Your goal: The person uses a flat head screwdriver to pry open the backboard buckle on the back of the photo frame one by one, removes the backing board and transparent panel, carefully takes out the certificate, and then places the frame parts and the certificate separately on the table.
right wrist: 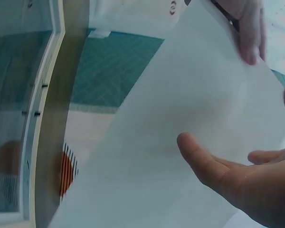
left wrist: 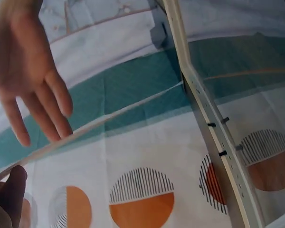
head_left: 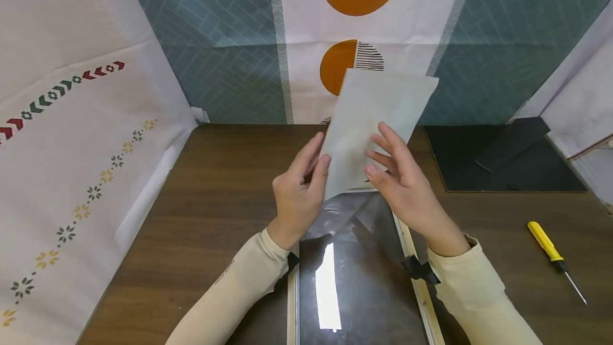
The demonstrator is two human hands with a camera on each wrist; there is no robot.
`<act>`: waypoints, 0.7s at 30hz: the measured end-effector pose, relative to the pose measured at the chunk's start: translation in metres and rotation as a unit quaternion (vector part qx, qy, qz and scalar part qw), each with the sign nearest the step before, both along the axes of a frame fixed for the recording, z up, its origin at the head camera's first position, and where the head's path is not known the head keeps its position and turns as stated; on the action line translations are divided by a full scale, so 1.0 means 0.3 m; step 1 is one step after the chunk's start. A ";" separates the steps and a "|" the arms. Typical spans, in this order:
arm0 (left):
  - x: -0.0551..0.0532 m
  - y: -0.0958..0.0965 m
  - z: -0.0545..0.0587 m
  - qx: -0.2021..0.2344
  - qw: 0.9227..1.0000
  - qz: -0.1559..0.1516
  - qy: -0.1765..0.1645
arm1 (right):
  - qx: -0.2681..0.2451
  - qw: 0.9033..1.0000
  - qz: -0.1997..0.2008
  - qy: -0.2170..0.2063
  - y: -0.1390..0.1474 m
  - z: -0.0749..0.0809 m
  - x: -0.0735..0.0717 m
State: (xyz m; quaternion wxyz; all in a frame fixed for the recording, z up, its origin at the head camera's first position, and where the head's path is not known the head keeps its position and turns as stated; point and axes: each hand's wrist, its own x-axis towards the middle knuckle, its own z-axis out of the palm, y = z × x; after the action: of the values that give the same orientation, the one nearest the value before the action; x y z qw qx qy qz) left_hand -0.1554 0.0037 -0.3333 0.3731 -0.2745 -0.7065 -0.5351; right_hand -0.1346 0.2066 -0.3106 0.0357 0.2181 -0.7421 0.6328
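Note:
A white sheet (head_left: 383,105) stands tilted above the far end of a frame. My left hand (head_left: 301,188) pinches its left edge between thumb and fingers. In the left wrist view the sheet (left wrist: 92,124) shows nearly edge-on, as a thin strip. My right hand (head_left: 409,190) is in front of the sheet's right side, fingers spread and holding nothing; the right wrist view shows this hand (right wrist: 242,185) with the sheet behind it. Below both hands lies the pale-edged frame (head_left: 407,238) with a shiny clear pane (head_left: 369,302) that reflects the hands and a bright light.
A black backing board (head_left: 460,161) with a hinged flap (head_left: 514,142) lies at the back right of the brown wooden table (head_left: 230,185). Nearer, on the right, is a yellow-handled screwdriver (head_left: 543,239). Patterned cloth (head_left: 225,41) hangs behind the table, with white printed cloth (head_left: 96,137) at the left.

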 end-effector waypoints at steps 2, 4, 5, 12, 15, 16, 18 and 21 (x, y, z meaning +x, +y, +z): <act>0.019 0.011 0.000 -0.047 0.998 0.003 0.037 | -0.031 0.999 0.013 -0.006 -0.012 0.000 0.000; 0.036 0.018 -0.002 -0.093 0.994 0.005 0.065 | -0.071 0.997 0.030 -0.007 -0.023 -0.002 -0.003; 0.043 0.020 -0.003 -0.116 0.990 0.003 0.075 | -0.090 0.995 0.038 -0.005 -0.029 -0.003 -0.005; 0.074 0.033 -0.008 -0.251 0.962 -0.017 0.108 | -0.151 0.987 0.046 -0.003 -0.053 0.002 0.003; 0.073 0.034 -0.004 -0.282 0.954 -0.044 0.095 | -0.107 0.994 -0.007 -0.004 -0.051 0.014 0.015; 0.069 0.031 -0.003 -0.286 0.953 -0.053 0.089 | -0.094 0.995 -0.027 -0.005 -0.048 0.016 0.014; 0.054 0.019 -0.001 -0.279 0.955 -0.066 0.073 | -0.077 0.995 -0.061 -0.008 -0.038 0.020 0.011; 0.013 -0.019 0.000 -0.233 0.969 -0.064 0.043 | -0.068 0.995 -0.074 -0.011 -0.010 0.025 0.009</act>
State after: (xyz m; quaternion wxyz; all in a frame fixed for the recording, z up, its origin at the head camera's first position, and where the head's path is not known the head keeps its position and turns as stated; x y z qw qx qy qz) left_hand -0.1516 -0.0019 -0.3333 0.2938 -0.4212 -0.7760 -0.3663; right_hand -0.1320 0.2034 -0.3030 0.0896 0.1528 -0.7115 0.6800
